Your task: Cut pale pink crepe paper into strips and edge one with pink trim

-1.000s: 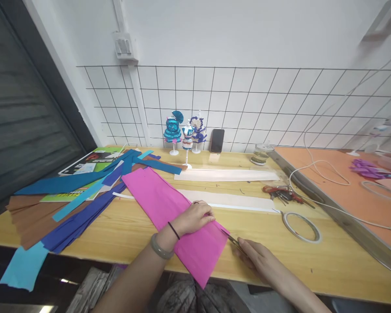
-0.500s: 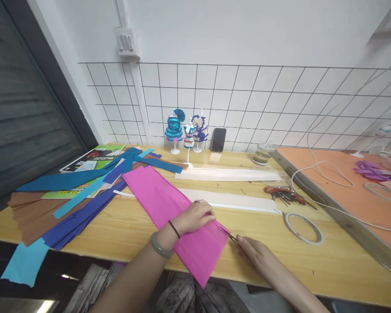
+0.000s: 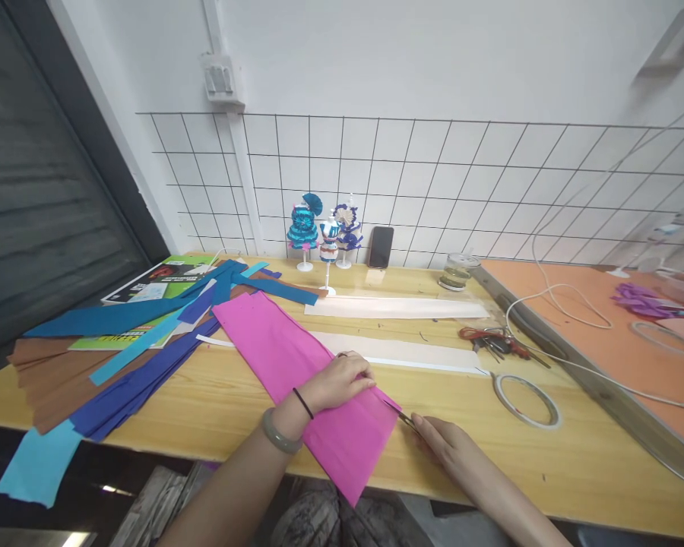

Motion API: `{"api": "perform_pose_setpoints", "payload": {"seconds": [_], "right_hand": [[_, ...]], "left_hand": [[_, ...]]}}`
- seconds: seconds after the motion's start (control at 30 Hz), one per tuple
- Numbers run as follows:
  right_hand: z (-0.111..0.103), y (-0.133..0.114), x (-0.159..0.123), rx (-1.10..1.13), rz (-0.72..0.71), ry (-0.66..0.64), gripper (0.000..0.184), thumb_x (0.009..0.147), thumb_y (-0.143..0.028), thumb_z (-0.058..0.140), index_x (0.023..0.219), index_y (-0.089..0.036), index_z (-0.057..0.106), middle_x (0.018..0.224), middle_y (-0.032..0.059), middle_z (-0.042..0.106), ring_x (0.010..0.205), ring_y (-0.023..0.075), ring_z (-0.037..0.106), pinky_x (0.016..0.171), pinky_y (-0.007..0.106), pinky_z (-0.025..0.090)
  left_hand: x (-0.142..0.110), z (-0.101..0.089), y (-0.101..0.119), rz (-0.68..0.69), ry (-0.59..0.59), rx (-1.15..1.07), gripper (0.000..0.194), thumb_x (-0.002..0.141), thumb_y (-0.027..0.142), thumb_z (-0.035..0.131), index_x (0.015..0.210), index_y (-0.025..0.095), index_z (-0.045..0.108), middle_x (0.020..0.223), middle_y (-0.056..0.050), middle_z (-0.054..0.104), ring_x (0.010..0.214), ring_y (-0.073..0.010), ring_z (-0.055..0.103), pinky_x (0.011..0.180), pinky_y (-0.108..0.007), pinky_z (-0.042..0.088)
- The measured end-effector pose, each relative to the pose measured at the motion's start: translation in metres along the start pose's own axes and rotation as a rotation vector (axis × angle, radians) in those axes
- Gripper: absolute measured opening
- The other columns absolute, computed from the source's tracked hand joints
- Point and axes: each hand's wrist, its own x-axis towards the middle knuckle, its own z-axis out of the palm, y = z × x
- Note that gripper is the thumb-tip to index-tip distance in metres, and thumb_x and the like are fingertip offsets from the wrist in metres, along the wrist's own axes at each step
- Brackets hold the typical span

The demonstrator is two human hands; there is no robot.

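A long folded sheet of pink crepe paper (image 3: pixel 285 342) lies slantwise across the table, its near corner hanging over the front edge. My left hand (image 3: pixel 342 380) rests on it, with bent fingers gripping the paper near its right-hand edge. In my right hand (image 3: pixel 441 437) is a pair of scissors (image 3: pixel 403 417), their handles mostly hidden by my fingers. The scissor blades reach over the right corner of the pink paper, close to my left fingertips. Behind the paper lie two long white strips (image 3: pixel 399 306), one beyond the other.
Blue, purple and brown paper strips (image 3: pixel 131 395) spread over magazines at left. Small decorated dress stands (image 3: pixel 304 228), a phone (image 3: pixel 381 247) and a glass cup (image 3: pixel 456 272) stand at the back. At right are a tape roll (image 3: pixel 527 401), tangled tools (image 3: pixel 498 342) and a white cable.
The camera view has shifted slightly. Both hands, the scissors and the pink paper keep nearly the same places relative to each other.
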Motion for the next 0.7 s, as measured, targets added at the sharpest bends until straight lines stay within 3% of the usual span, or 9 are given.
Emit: {"api": "perform_pose_setpoints", "payload": {"seconds": [0.4,0.7], "right_hand": [[-0.0009,0.0007,-0.0001,-0.06,-0.01,0.029,0.049,0.081,-0.061,0.021,0.06,-0.021,0.038,0.056,-0.0012,0.044,0.059,0.0155,0.043,0.057,0.024,0.032],[0.0012,0.0009,-0.0014,-0.038,-0.009,0.055,0.045,0.082,-0.058,0.024,0.059,-0.021,0.035,0.057,-0.0016,0.041,0.059,0.0145,0.039,0.057,0.023,0.031]], "left_hand": [[0.0,-0.0001,0.0003,-0.006,-0.007,-0.006,0.009,0.082,0.02,0.05,0.075,0.018,0.053,0.079,-0.001,0.059,0.083,-0.0148,0.051,0.081,-0.028,0.038],[0.0001,0.0005,-0.0007,0.004,-0.007,-0.008,0.009,0.083,0.021,0.05,0.075,0.018,0.054,0.079,-0.001,0.059,0.084,-0.0147,0.051,0.082,-0.028,0.038]]}}
